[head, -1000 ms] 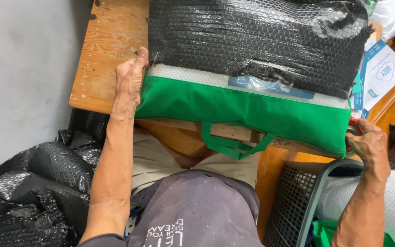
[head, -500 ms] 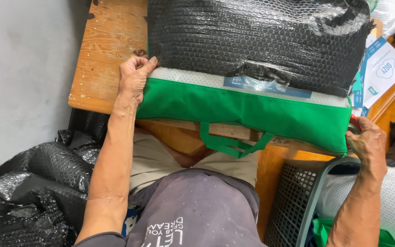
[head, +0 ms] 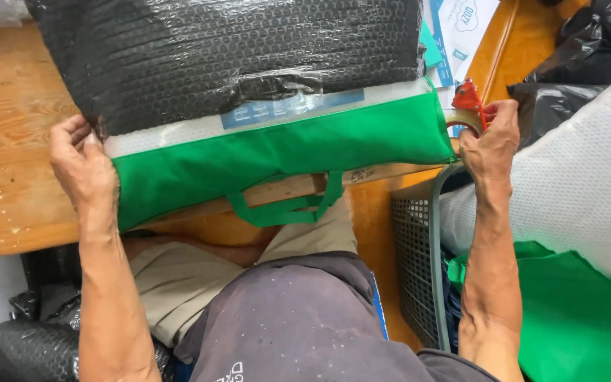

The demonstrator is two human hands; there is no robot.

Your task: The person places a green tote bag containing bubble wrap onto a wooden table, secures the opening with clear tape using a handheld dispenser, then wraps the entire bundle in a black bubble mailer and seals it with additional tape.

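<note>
Your left hand [head: 83,166] pinches the soft, light black bubble wrap [head: 228,60] at its corner; your right hand [head: 488,141] clamps a red tape dispenser [head: 469,102]

Black bubble-wrapped parcel [head: 228,56] on table, blue strip label [head: 288,108] beneath.

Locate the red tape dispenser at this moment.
In the head view the red tape dispenser is at upper right, gripped by the right hand just beyond the green bag.
</note>
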